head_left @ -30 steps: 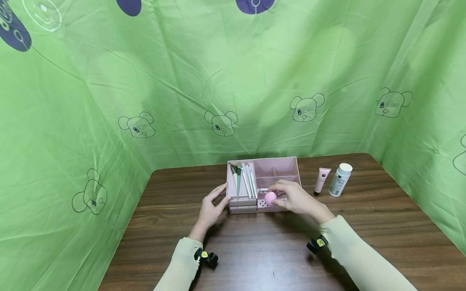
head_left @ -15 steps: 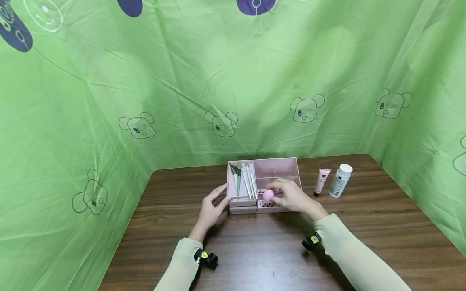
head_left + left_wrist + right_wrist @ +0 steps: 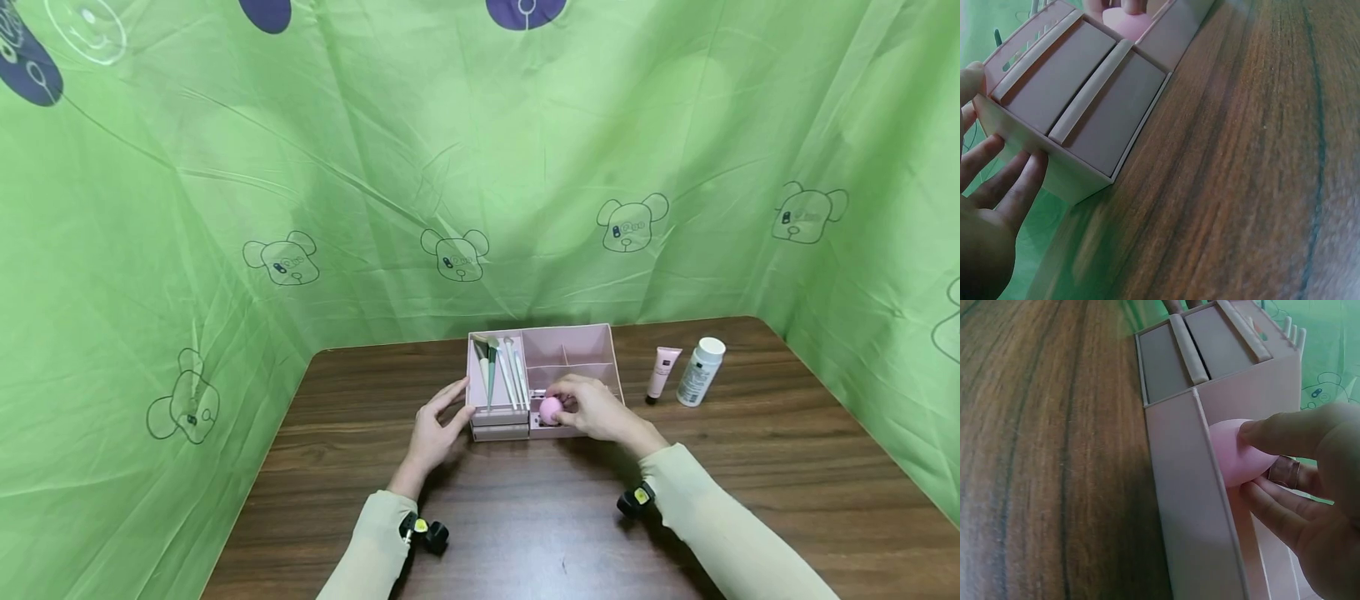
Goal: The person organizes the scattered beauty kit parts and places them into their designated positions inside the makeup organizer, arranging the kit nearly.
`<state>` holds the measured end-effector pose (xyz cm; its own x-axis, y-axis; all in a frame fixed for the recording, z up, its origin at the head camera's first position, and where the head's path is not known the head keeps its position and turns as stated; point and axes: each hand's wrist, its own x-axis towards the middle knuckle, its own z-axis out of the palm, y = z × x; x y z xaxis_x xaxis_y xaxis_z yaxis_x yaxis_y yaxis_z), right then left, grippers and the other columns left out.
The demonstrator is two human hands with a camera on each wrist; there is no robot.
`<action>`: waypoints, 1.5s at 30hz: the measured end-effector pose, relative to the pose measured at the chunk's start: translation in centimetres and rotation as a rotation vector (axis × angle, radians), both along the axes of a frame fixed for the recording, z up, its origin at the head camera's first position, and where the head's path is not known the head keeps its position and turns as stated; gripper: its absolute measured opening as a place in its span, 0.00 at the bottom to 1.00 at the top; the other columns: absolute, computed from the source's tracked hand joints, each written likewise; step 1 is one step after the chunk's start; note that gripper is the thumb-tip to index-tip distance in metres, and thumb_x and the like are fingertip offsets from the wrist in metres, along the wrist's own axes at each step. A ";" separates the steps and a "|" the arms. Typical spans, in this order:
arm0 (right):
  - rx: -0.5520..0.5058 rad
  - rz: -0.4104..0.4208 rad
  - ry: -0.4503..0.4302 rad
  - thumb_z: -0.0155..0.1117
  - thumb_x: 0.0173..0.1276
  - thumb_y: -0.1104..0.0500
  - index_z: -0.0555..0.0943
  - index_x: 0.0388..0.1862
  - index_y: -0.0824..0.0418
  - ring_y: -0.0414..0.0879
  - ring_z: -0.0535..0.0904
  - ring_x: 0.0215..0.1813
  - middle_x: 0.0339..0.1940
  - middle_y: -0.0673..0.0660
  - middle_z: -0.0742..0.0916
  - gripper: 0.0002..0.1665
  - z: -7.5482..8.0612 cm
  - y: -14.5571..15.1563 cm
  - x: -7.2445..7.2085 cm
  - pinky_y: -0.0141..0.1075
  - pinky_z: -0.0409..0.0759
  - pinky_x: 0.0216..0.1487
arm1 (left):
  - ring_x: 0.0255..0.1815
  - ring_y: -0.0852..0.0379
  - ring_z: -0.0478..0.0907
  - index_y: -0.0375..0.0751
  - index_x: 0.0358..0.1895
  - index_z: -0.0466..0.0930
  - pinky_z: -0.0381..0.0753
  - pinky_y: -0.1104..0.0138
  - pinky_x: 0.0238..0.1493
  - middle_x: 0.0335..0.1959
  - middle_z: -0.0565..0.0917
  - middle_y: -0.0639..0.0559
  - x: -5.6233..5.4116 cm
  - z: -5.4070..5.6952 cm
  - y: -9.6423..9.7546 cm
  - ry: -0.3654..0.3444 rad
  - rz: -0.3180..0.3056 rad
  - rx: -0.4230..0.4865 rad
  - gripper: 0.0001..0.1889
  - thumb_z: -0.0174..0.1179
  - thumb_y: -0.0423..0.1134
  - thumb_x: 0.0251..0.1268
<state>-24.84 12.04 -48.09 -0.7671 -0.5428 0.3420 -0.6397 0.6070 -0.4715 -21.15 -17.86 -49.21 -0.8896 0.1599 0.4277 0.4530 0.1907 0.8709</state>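
My right hand (image 3: 596, 410) pinches a pink, rounded makeup sponge (image 3: 551, 410) between thumb and fingers. In the right wrist view the sponge (image 3: 1235, 453) sits partly below the front wall of the organizer's front right compartment, near the drawer side. The pink organizer (image 3: 573, 338) stands at the table's back. My left hand (image 3: 433, 429) rests against its left side; in the left wrist view the fingertips (image 3: 1034, 164) touch the side wall and the thumb lies at the upper edge. Several makeup brushes (image 3: 510, 375) lie in the organizer's left top section, above two closed drawers (image 3: 1110, 106).
Right of the organizer, a small pink tube (image 3: 663, 372) with a black cap and a white bottle (image 3: 701, 372) stand on the brown wooden table (image 3: 525, 533). Green cloth (image 3: 375, 167) hangs behind and at both sides.
My right hand has moved a little to the left with the makeup sponge, which now sits nearer the drawers. My left hand has stayed in place at the organizer's side.
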 end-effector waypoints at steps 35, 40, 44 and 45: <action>0.056 -0.017 0.007 0.72 0.58 0.60 0.84 0.49 0.62 0.45 0.82 0.39 0.40 0.53 0.84 0.19 -1.4 0.2 0.5 0.35 0.84 0.41 | 0.58 0.35 0.77 0.27 0.64 0.72 0.71 0.40 0.61 0.64 0.74 0.33 0.1 0.4 0.1 0.016 0.008 -0.020 0.24 0.62 0.30 0.65; 0.013 -0.010 0.036 0.73 0.57 0.60 0.84 0.48 0.63 0.47 0.83 0.39 0.39 0.55 0.85 0.20 -0.8 0.5 0.5 0.38 0.85 0.42 | 0.58 0.37 0.78 0.28 0.64 0.72 0.76 0.50 0.62 0.64 0.75 0.34 0.2 0.5 0.1 0.009 0.013 -0.037 0.24 0.62 0.30 0.65; -0.024 -0.012 0.075 0.74 0.56 0.61 0.84 0.49 0.64 0.47 0.84 0.38 0.40 0.57 0.86 0.21 -0.5 1.0 0.3 0.39 0.86 0.41 | 0.58 0.37 0.78 0.29 0.64 0.72 0.77 0.61 0.61 0.64 0.75 0.35 0.2 0.4 0.0 0.006 0.021 -0.043 0.24 0.62 0.31 0.65; -0.029 -0.017 0.085 0.74 0.55 0.61 0.84 0.49 0.64 0.47 0.84 0.37 0.40 0.57 0.86 0.21 -0.4 1.2 0.2 0.38 0.86 0.41 | 0.58 0.37 0.78 0.29 0.64 0.72 0.77 0.61 0.61 0.64 0.75 0.35 0.2 0.4 0.0 0.006 0.021 -0.042 0.24 0.62 0.31 0.65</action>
